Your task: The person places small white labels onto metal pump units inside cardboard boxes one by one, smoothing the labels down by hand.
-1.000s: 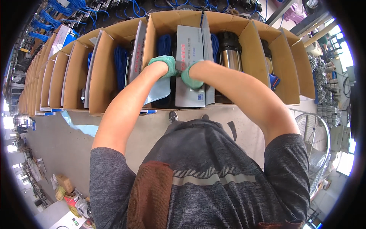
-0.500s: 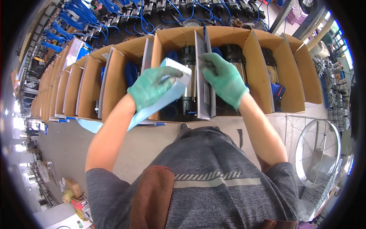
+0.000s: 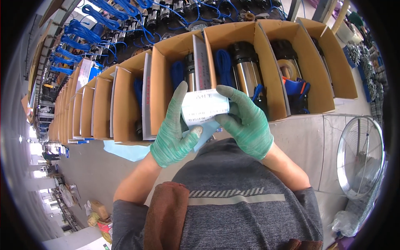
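Observation:
Between my two gloved hands is a label strip (image 3: pixel 205 104), its white printed face turned up. Its light blue length (image 3: pixel 127 151) trails below and to the left, partly behind my left forearm. My left hand (image 3: pixel 176 133), in a green glove, closes around the strip's left side. On the right edge, the thumb and fingers of my right hand (image 3: pixel 246 123), gloved alike, pinch it. Just beyond my hands stands an open cardboard box (image 3: pixel 166 79). In the box to its right lie a black and silver cylindrical pump (image 3: pixel 246 68) and a coiled blue cable (image 3: pixel 224 68).
Open cardboard boxes run in a long row to the left. A tape roll (image 3: pixel 288 70) and a blue tape dispenser (image 3: pixel 295 86) sit in a box at right. Behind are more pumps and blue cable bundles (image 3: pixel 83 31). A large round fan (image 3: pixel 360 156) stands at right.
My right hand has come over from the box divider to take the label strip's right edge. The strip has come nearer to me and now faces up. The boxes have shifted in view.

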`<move>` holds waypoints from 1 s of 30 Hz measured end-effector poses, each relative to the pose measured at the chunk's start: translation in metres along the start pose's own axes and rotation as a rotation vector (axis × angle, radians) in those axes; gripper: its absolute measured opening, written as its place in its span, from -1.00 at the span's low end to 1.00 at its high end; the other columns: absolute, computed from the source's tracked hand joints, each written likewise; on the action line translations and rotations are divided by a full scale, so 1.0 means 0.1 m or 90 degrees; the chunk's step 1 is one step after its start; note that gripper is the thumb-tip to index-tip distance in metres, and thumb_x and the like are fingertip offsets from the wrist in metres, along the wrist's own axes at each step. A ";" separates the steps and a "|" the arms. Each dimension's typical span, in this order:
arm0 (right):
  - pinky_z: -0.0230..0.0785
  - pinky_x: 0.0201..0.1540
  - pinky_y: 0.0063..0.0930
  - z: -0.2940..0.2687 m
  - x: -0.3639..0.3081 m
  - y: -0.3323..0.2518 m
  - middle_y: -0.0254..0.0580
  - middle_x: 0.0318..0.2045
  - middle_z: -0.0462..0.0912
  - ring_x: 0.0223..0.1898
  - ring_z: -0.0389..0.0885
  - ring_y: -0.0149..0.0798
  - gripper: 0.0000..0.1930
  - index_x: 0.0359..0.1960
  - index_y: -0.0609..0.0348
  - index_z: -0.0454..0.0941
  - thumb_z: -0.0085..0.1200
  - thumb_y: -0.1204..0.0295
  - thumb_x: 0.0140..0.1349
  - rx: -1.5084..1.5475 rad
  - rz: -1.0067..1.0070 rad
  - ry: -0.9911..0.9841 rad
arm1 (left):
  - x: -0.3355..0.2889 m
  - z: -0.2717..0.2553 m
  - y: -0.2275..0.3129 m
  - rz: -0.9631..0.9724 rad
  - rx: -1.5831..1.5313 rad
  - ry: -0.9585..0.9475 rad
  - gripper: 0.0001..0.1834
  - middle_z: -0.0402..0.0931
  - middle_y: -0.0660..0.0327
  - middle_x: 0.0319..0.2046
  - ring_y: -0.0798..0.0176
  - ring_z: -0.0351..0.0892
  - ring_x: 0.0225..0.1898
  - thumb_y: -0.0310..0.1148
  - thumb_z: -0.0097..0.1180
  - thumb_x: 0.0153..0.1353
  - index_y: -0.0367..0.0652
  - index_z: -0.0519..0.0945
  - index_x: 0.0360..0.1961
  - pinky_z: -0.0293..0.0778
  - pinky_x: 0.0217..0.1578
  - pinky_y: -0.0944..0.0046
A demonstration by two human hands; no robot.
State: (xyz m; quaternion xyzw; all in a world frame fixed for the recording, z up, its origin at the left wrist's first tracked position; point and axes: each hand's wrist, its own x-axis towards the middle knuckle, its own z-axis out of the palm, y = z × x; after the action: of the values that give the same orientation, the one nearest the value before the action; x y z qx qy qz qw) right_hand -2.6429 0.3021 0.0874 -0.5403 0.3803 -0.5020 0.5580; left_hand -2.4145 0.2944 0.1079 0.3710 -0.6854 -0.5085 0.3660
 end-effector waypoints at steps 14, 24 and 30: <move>0.66 -0.09 -0.43 -0.39 -0.21 0.17 -0.18 -0.13 0.80 -0.18 0.78 -0.40 -0.69 0.08 0.09 0.65 0.30 0.56 0.31 -0.134 -0.064 0.043 | 0.28 0.40 0.17 -0.206 -0.184 0.030 -0.38 0.61 0.04 0.15 0.17 0.61 0.13 0.06 -0.04 0.56 -0.29 0.58 0.28 0.53 0.17 0.16; 0.66 -0.02 -0.41 -0.27 -0.32 0.16 -0.17 -0.04 0.79 -0.10 0.79 -0.33 -0.64 0.13 0.13 0.65 0.32 0.56 0.30 -0.022 -0.060 0.173 | 0.36 0.42 0.16 -0.192 -0.234 -0.015 -0.35 0.56 0.01 0.24 0.12 0.57 0.24 0.05 0.01 0.56 -0.30 0.50 0.37 0.46 0.30 0.14; 0.66 -0.03 -0.40 -0.34 -0.36 0.17 -0.16 -0.08 0.79 -0.11 0.79 -0.35 -0.68 0.09 0.15 0.67 0.32 0.56 0.30 -0.098 -0.055 0.156 | 0.39 0.44 0.19 -0.238 -0.245 -0.037 -0.38 0.60 0.01 0.18 0.13 0.61 0.18 0.04 0.02 0.54 -0.27 0.54 0.32 0.52 0.22 0.13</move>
State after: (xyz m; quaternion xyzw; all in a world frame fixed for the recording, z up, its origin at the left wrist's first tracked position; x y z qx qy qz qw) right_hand -2.6810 0.3284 0.0624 -0.5316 0.4594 -0.5574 0.4423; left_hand -2.4735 0.2830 0.1220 0.4002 -0.5059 -0.6986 0.3095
